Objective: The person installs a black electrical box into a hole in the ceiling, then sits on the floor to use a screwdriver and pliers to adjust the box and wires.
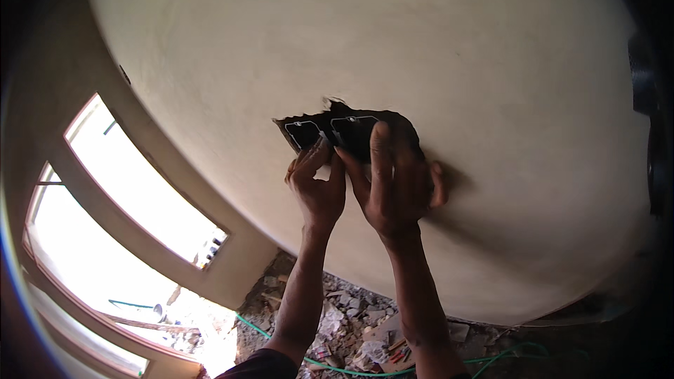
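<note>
A broad plastered wall (484, 63), pale beige and bowed by the lens, fills most of the view. To the left stands a side wall with bright window openings (140, 179), rubble showing outside the lower one. Below, the floor is strewn with broken rubble (351, 309), a thin green cable (254, 326) running across it. Both forearms rise from the lower edge, the left one out of a dark sleeve (263, 366). Near the middle of the plastered wall is a ragged-edged cutout (340, 107), in which two black wall boxes sit side by side, each with a thin pale outline. The right hand (393, 193) is at the right-hand box (354, 135), fingers apart, index finger pointing up in front of the cutout, the others blurred; its shadow falls to the right. The left hand (316, 179) is at the lower edge of the left-hand box (303, 137), its fingers bunched; I cannot tell whether they grip anything. Smallest are some red and orange pieces (401, 354) lying in the rubble, too small to name
</note>
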Available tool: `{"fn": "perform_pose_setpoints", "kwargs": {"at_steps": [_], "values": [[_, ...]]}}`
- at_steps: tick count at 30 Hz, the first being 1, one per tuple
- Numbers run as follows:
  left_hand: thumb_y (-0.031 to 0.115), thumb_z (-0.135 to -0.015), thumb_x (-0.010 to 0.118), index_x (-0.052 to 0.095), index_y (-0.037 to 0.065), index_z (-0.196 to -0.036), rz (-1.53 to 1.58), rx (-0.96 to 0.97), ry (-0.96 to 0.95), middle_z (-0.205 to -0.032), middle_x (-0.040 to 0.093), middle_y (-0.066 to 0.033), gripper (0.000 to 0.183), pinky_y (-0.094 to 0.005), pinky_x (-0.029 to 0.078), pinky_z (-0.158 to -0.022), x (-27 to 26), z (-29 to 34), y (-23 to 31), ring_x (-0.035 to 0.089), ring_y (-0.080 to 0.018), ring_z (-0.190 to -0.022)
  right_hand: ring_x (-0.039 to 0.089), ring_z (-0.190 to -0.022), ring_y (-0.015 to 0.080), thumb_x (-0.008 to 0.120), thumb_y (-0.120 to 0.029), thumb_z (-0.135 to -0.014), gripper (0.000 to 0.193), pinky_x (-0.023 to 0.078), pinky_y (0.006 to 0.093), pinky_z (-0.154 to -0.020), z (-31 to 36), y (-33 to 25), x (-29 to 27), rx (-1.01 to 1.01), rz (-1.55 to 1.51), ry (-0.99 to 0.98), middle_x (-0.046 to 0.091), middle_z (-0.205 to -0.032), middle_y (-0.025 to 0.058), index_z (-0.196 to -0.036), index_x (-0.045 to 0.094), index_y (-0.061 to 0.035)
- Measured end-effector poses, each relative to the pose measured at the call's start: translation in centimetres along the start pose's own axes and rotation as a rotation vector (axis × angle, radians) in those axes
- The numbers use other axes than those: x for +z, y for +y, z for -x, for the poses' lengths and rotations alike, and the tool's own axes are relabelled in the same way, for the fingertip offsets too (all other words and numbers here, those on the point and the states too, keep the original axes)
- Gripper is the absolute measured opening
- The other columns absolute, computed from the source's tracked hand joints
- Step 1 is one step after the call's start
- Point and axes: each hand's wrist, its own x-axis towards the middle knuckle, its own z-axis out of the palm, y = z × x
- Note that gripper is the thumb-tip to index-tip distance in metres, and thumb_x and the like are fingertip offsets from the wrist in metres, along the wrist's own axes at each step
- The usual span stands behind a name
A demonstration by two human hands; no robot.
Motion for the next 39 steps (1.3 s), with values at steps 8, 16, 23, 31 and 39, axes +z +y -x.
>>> {"fn": "perform_pose_setpoints", "kwargs": {"at_steps": [8,16,23,31,39], "values": [[0.001,-0.091,0.067,0.071,-0.008,-0.12,-0.061,0.023,0.035,-0.113,0.076,-0.019,0.031,-0.0344,0.052,-0.096,0.4,0.2,-0.6,0.07,-0.0228,-0.108,0.066,-0.105,0.0071,0.073,-0.061,-0.089,0.069,0.025,0.0404,-0.11,0.2,-0.2,0.1,0.018,-0.014,-0.007,0.072,-0.123,-0.0024,-0.141,0.061,-0.0177],[0.0,-0.088,0.069,0.074,-0.004,-0.115,-0.021,0.055,0.033,-0.109,0.076,-0.017,0.028,-0.0365,0.053,-0.091,0.6,-0.1,0.1,0.072,-0.0246,-0.104,0.066,-0.102,0.0095,0.069,-0.065,-0.09,0.064,0.031,0.0406,-0.108,0.3,0.2,0.7,-0.008,0.059,0.029,0.072,-0.12,-0.0014,-0.136,0.068,-0.0206],[0.015,-0.085,0.076,0.075,0.011,-0.121,-0.107,0.026,0.082,-0.111,0.077,-0.0063,0.036,-0.0431,0.032,-0.106,0.8,0.1,1.1,0.069,-0.0199,-0.108,0.063,-0.119,0.015,0.08,-0.06,-0.083,0.084,0.025,0.0443,-0.111,0.1,0.8,0.8,-0.082,0.023,0.007,0.067,-0.133,0.0025,-0.146,0.053,-0.0103],[0.02,-0.087,0.072,0.076,0.021,-0.117,-0.04,-0.027,0.068,-0.125,0.075,0.0049,0.03,-0.0511,0.022,-0.109,1.6,0.2,1.1,0.066,-0.0111,-0.114,0.064,-0.113,0.0165,0.075,-0.062,-0.086,0.086,0.029,0.047,-0.106,-0.2,1.7,1.7,-0.177,0.06,0.084,0.065,-0.134,0.002,-0.149,0.048,-0.0104],[0.028,-0.085,0.073,0.078,0.017,-0.103,0.028,0.01,0.191,-0.116,0.077,0.0024,0.022,-0.0519,0.019,-0.106,2.3,-0.3,0.6,0.065,-0.0118,-0.106,0.064,-0.117,0.0202,0.082,-0.053,-0.084,0.084,0.027,0.0479,-0.109,-0.7,1.2,1.9,-0.221,0.098,0.076,0.064,-0.136,0.0062,-0.146,0.049,-0.0061]]}}
